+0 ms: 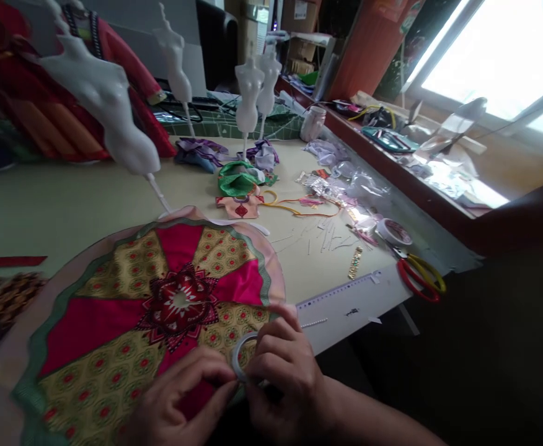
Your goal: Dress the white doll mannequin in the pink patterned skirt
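Observation:
A narrow white roll of tape [236,358] is gripped by my right hand [286,365], whose fingers curl round its right side. My left hand [185,396] is closed in a pinch at the lower edge of the roll, touching or nearly touching it; what lies between thumb and finger is too small to make out. Beneath both hands spreads a round doll skirt [104,319] of magenta and gold patterned panels. It has a red flower motif round a central hole, a green wavy trim and a pale pink border.
White doll mannequins [113,105] stand behind the skirt. A small pink top [241,207] and green cloth [237,179] lie beyond it. To the right are a clear ruler [339,290], red-and-yellow scissors [420,279], another tape roll [395,231] and scattered trims. A red strip [8,261] lies left.

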Tool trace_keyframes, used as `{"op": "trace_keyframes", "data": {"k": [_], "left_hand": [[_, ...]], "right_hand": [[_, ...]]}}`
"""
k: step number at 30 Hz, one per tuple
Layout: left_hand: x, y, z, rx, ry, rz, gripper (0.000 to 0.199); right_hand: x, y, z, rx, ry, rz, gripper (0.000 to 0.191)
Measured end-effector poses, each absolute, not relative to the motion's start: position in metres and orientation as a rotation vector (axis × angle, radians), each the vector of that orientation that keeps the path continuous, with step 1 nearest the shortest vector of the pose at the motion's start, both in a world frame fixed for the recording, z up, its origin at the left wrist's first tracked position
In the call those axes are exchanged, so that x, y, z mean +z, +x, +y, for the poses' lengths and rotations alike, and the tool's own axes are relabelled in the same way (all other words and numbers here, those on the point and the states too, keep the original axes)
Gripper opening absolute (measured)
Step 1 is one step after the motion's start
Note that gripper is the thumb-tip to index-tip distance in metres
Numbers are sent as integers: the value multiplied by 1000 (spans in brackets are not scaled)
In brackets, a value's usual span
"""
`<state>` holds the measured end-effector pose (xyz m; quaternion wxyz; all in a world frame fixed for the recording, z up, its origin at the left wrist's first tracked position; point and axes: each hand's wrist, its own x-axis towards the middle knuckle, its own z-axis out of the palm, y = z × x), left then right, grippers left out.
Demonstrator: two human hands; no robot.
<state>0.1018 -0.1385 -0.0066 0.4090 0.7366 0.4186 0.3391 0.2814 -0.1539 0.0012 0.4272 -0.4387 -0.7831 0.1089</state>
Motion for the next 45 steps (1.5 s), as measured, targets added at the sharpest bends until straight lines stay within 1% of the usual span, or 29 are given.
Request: {"op": "trace_keyframes", "data": {"k": [5, 13, 21, 25, 28, 33, 38, 45], "left_hand": [[3, 103, -137, 774, 1855, 1058, 10], [2, 102, -140, 729, 1843, 1075, 11], [-6, 98, -139, 782, 1909, 1021, 9], [-11, 102, -138, 764, 1903, 1005, 8], [-11, 106, -140, 799, 1910, 1029, 9], [-10, 109, -142, 831, 1924, 1067, 10], [-9, 109, -143, 874, 1989, 1077, 11], [-18, 112, -148, 1024, 2215, 980, 15]], "right_hand": [[3, 282, -153, 355, -1091, -1973, 12], [0, 281, -154, 429, -1099, -2018, 15], [0, 280, -152, 407, -1137, -2041, 4], [0, 279, -152, 412, -1172, -2048, 10], [1, 279, -153, 429, -1181, -2038, 14], [0, 280, -154, 453, -1213, -2037, 11], [-3, 279, -154, 464, -1225, -2033, 13], [-2, 277, -155, 490, -1187, -1908, 16]]}}
